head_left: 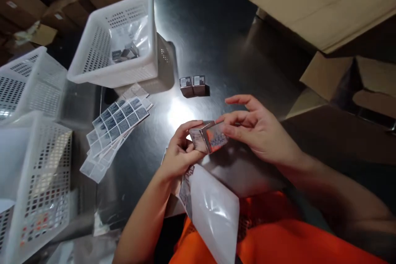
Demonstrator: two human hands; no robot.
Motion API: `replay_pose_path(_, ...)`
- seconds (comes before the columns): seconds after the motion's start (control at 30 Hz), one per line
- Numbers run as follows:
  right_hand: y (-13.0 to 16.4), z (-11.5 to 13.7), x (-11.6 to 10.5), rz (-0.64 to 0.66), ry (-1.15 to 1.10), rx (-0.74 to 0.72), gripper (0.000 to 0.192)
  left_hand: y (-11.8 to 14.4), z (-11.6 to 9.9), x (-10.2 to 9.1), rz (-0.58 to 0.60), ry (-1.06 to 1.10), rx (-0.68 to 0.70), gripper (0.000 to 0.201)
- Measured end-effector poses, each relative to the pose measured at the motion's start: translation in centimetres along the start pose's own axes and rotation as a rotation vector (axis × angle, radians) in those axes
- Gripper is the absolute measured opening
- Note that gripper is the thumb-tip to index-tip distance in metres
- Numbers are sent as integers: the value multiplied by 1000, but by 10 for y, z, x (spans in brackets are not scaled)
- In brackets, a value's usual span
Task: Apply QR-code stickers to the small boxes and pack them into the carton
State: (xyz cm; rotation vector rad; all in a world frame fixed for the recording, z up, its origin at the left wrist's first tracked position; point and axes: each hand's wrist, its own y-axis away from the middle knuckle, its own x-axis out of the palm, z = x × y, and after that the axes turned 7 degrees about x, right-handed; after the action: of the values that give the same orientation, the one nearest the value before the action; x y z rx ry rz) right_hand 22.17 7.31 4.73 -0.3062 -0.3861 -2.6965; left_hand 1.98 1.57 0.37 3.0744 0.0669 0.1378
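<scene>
My left hand (pixel 182 148) is closed round a small shiny silver box (pixel 199 138), fingers on its top and thumb below. My right hand (pixel 253 128) meets the right side of this box, thumb and fingertips at its edge, while another finger stretches out above. Whether a label lies under those fingertips I cannot tell. A glossy white sheet (pixel 216 210) hangs below my left hand, over the table edge. Beyond my hands, two small silver boxes (pixel 192 86) with labels on top stand side by side. Several sheets of square labels (pixel 119 121) lie fanned to the left.
A white perforated basket (pixel 114 72) behind the sheets holds a clear plastic bag and several small boxes. More white baskets (pixel 46 177) line the left side. Cardboard boxes (pixel 321 4) stand at the right and far back. The metal table (pixel 213 20) reflects the light.
</scene>
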Motion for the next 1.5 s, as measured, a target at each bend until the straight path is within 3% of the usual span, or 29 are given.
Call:
replay_pose_path(0.1, 1, 1, 1, -6, -6, 46, 59, -1, 1, -3, 54, 28, -30, 57)
replay_pose_path(0.67, 2, 1, 3, 9, -73, 170, 63, -3, 1, -5, 56, -14, 70, 54)
replay_pose_path(1.03, 3, -4, 7, -44, -19, 136, 62, 1, -4, -1, 11, -50, 8, 50)
replay_pose_path(1.2, -1, -10, 6, -102, -18, 48, 67, 0, -1, -4, 10, -69, 20, 48)
replay_pose_path(1.27, -6, -14, 0, -62, -9, 46, 72, -2, 1, -9, 42, -51, 41, 49)
replay_pose_path(1.37, -13, -16, -7, 107, 43, 90, 73, 0, 0, -17, 61, -38, 1, 57)
replay_pose_path(1.5, -14, -7, -8, 378, 178, 142, 69, 10, -10, -15, 2, -83, -162, 88)
